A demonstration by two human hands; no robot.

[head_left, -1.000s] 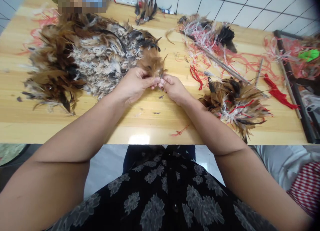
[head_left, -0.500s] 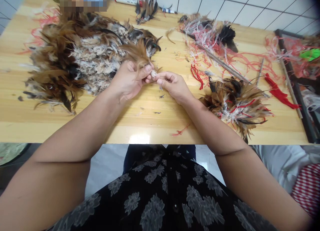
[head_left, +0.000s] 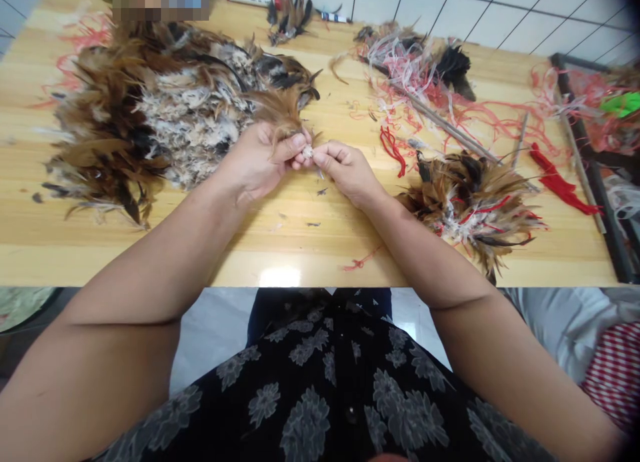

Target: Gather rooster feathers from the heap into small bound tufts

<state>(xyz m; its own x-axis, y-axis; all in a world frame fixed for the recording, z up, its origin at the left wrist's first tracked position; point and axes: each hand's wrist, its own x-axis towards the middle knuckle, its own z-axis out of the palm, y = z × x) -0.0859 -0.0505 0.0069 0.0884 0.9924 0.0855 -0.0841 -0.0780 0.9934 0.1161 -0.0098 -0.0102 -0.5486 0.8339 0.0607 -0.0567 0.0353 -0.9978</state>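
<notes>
My left hand (head_left: 260, 162) pinches a small bunch of brown feathers (head_left: 280, 109) at its pale quill end, the tips fanning up and left. My right hand (head_left: 345, 172) meets it from the right, fingers closed on the same quill end (head_left: 307, 152). Both hands hover over the wooden table (head_left: 300, 249), just right of a big heap of brown, white and black feathers (head_left: 150, 109).
A smaller tied clump of feathers with red string (head_left: 470, 205) lies right of my right hand. Thin sticks (head_left: 445, 125), red and white strings (head_left: 400, 75) and red cords (head_left: 560, 182) litter the far right. A dark frame (head_left: 590, 175) stands at the table's right edge.
The feather bunch has swung from pointing right to fanning up and left. Both hands have shifted slightly up the table and stayed pinched together at the quill end.
</notes>
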